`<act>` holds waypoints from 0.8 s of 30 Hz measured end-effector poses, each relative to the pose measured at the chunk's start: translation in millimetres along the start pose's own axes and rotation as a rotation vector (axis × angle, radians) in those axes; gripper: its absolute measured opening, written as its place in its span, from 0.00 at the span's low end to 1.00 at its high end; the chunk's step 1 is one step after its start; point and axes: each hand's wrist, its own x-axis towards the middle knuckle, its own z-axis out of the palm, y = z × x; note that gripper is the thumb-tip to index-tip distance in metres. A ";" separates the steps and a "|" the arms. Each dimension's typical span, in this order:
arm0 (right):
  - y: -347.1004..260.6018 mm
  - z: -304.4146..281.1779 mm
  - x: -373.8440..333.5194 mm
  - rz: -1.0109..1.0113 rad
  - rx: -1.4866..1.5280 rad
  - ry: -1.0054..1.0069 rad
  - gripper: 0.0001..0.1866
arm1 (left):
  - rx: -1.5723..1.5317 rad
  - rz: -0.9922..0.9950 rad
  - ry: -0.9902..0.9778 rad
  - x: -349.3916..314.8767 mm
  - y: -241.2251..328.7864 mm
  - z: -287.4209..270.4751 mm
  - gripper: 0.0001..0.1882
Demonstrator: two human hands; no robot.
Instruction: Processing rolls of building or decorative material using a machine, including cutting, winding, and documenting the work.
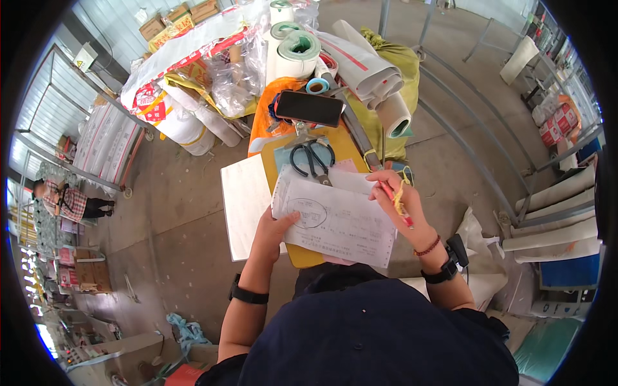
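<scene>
The right hand (394, 196), right of the frame's centre, has its fingers closed around a red pen (394, 201) with a yellow strip looped about it, and its fingertips pinch the upper right edge of a printed paper sheet (335, 219). The left hand (273, 228), lower and left of centre, grips the same sheet at its lower left corner, thumb laid on top. The sheet lies between the two hands, its long axis running from upper left down to lower right; the pen tip points down toward the sheet's right edge, so the right hand is the nearer to the writing surface. Under the sheet sits one yellow clipboard (302, 256), with one white board (243, 206) just to its left. Above, one pair of black scissors (312, 159) rests on the clipboard, and one dark phone (309, 107) lies beyond them. Several white rolls (296, 55) crowd the upper centre
</scene>
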 end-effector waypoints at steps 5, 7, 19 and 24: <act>0.6 4.3 11.6 -0.083 -0.475 -0.108 0.16 | 0.667 0.003 0.127 7.4 22.6 -0.7 0.27; -0.3 16.4 27.7 -0.050 -0.592 -0.121 0.16 | 0.950 -0.079 0.207 9.7 27.1 -3.1 0.31; 55.6 55.6 63.1 -0.128 -0.755 -0.146 0.17 | 1.197 -0.106 0.204 4.6 38.4 -34.5 0.35; 35.5 62.1 57.6 -0.089 -0.740 -0.120 0.16 | 0.930 0.059 0.164 -19.3 37.2 -87.6 0.22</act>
